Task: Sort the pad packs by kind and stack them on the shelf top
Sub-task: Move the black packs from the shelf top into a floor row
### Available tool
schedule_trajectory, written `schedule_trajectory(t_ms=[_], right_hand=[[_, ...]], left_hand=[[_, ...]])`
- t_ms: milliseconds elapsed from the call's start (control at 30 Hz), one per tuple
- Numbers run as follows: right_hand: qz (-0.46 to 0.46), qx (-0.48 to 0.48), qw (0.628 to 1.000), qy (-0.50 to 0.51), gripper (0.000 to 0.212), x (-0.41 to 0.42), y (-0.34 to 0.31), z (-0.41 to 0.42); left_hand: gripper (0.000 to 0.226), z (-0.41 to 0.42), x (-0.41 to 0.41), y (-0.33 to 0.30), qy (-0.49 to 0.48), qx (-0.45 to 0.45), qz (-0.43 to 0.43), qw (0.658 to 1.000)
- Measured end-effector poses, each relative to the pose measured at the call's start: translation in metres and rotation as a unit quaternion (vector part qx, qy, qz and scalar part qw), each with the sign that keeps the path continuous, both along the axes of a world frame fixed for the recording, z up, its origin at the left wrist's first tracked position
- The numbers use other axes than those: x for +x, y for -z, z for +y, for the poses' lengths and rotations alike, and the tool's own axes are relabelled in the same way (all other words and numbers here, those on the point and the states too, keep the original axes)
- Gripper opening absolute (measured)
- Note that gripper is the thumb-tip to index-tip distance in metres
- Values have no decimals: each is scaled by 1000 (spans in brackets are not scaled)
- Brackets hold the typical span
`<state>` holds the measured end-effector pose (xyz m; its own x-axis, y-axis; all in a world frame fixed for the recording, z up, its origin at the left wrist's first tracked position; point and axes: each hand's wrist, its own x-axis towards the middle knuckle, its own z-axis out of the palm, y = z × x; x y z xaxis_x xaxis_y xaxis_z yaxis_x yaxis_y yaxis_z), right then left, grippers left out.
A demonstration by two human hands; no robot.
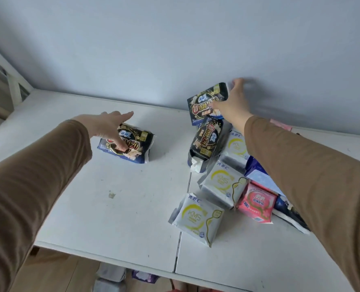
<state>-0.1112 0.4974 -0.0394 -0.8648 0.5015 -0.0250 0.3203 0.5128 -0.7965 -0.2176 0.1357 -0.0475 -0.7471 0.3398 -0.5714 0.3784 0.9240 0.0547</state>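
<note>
From the head camera I look down on a white shelf top [116, 218] against a pale wall. My left hand [109, 127], at about ten o'clock, rests with fingers spread and fairly straight on a black pad pack [128, 145] lying flat and alone. My right hand [231, 102], at one o'clock, pinches a second black pack [206, 101], lifted and tilted by the wall. Just below it, a third black pack [206, 142] leans on the unsorted heap (at three to four o'clock): three white packs [196, 218] and a pink pack [257, 202]. Brown sleeves [38, 175] cover both arms.
</note>
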Motion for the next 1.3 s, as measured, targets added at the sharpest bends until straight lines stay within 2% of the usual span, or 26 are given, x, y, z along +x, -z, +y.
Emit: schedule_trajectory(t_ms=[33, 100, 200, 267, 367, 467, 633, 767, 933, 1067, 1200, 1300], right_hand=[[21, 37, 999, -20, 85, 3, -4, -6], [65, 120, 990, -37, 82, 12, -14, -18], [122, 152, 980, -32, 64, 32, -34, -36], [149, 103, 982, -43, 57, 48, -44, -48], [193, -40, 977, -77, 50, 81, -55, -68], [199, -143, 964, -105, 42, 130, -58, -93], [205, -255, 937, -120, 34, 236, -48, -136], [166, -329, 922, -121, 35, 328, -32, -163], [99, -356, 915, -162, 28, 420, -8, -201], [19, -339, 930, -139, 38, 460, 27, -223], [-40, -328, 939, -94, 50, 483, 70, -249], [-98, -293, 949, -68, 49, 497, 113, -275]], left_hand=[[133, 0, 3, -2, 17, -27, 16, 999], [113, -4, 12, -4, 34, -38, 36, 998], [83, -16, 34, -8, 21, 29, 67, 997], [71, -25, 54, -12, 7, 79, 110, 991], [60, -40, 87, -19, -24, 167, 165, 972], [54, -60, 130, -25, -59, 232, 152, 959], [49, -105, 232, -29, -71, 265, 137, 952], [41, -144, 324, -24, -90, 257, 82, 959], [36, -191, 406, -8, -94, 235, -17, 967], [50, -217, 434, 16, -58, 200, -45, 977], [49, -242, 436, 58, -16, 180, -57, 982], [50, -259, 430, 102, 7, 169, -64, 983]])
